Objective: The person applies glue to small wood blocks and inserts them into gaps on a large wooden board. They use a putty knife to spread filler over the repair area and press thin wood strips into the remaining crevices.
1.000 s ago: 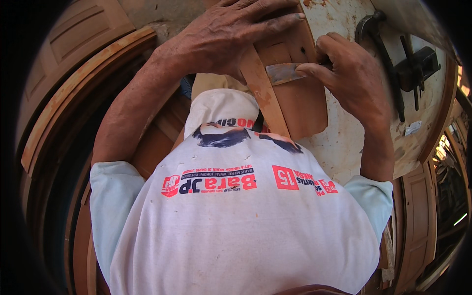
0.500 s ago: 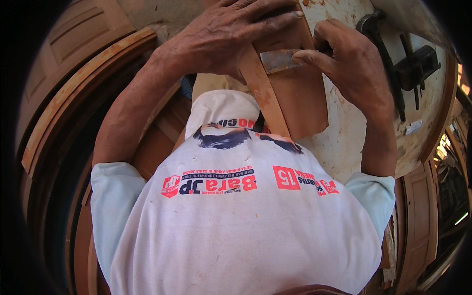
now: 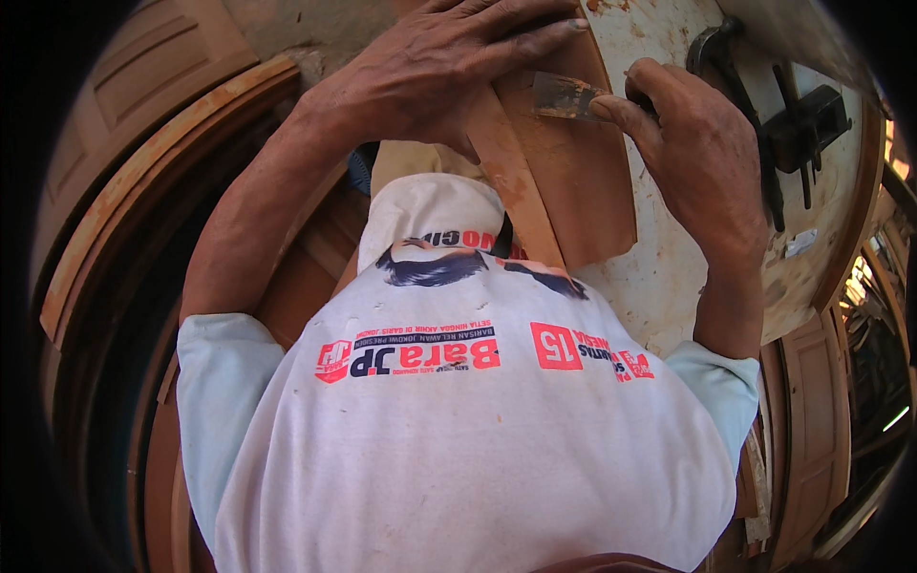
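My left hand [image 3: 430, 72] lies across the upper part of a brown wooden board [image 3: 585, 181], its fingers stretched out over the face; part of its thumb side is hidden. The board stands out from a pale worktop, with a lighter narrow edge strip [image 3: 516, 172] facing left. My right hand [image 3: 693, 138], closed with the thumb and bent fingers pinching, holds a scraper [image 3: 564, 96] with a flat, stained metal blade. That blade is over the board's face, to the right of the strip and just below my left fingers. Whether it touches the wood I cannot tell.
On the worktop [image 3: 669, 277] at the right lie a dark metal clamp [image 3: 731, 76] and a black tool with crossing bars [image 3: 810, 129]. Panelled wooden doors [image 3: 158, 53] and curved wooden pieces [image 3: 162, 162] stand at the left. More timber [image 3: 812, 420] is at the lower right.
My right hand has moved slightly up and the scraper blade has shifted up and to the right along the board. My left hand and the board have stayed almost still.
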### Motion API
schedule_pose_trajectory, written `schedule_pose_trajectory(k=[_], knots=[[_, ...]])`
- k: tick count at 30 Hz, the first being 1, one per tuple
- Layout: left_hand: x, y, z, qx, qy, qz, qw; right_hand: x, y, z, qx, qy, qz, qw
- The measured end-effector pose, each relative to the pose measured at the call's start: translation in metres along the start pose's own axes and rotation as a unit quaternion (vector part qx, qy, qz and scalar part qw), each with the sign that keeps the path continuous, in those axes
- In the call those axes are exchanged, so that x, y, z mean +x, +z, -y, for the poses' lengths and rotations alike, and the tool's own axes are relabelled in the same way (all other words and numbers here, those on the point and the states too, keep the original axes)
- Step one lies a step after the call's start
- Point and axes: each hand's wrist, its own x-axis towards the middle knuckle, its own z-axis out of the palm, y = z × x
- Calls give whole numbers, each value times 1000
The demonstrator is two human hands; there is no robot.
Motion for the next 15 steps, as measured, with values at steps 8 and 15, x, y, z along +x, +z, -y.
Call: schedule_pose_trajectory(k=[8, 15], knots=[[1, 0, 5, 42, 9, -7, 999, 1, 8, 11, -77, -31, -47, 995], [-1, 3, 7, 49, 3, -20, 999, -14, 6, 10, -40, -37, -44, 998]])
